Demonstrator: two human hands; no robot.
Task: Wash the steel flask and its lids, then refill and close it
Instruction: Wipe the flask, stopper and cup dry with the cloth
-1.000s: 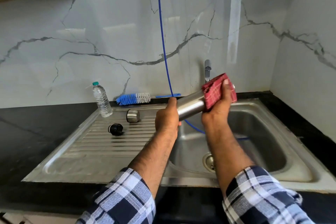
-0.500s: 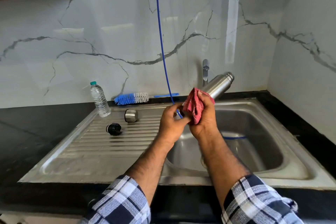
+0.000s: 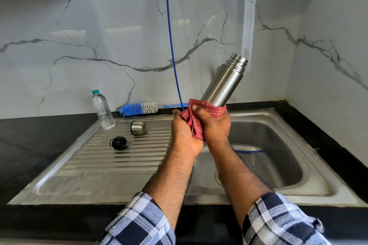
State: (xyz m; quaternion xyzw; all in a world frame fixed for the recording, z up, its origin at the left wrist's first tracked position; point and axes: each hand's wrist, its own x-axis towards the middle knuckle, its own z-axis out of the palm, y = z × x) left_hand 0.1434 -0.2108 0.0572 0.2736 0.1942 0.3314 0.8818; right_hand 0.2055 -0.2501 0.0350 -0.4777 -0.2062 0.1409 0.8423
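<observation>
Sleeves: two checked blue-and-white cuffs at the bottom edge, forearms reaching up over the sink (image 3: 278,191).
Left hand (image 3: 184,133): fingers curled round the hanging folds of the red checked cloth (image 3: 196,123), just beside the right hand.
Right hand (image 3: 214,125): curled round the cloth-wrapped base of the steel flask (image 3: 223,83), thumb on the cloth.
Flask position: held above the basin, tilted with its open threaded neck up and to the right; both lids are off.
Step in hand: likely wiping the flask's outside dry before refilling.
Doing it well: keep a firm hold through the cloth, since smooth steel may slip; turn the flask so the cloth covers every side, working up toward the neck threads.
Draining board: black inner stopper (image 3: 118,143) and steel cup lid (image 3: 138,127) lie on their sides, apart from each other.
Back of worktop (image 3: 29,135): plastic water bottle (image 3: 102,110) upright; blue-and-white bottle brush (image 3: 139,108) against the wall.
Hose: a thin blue hose (image 3: 170,36) hangs down into the basin.
</observation>
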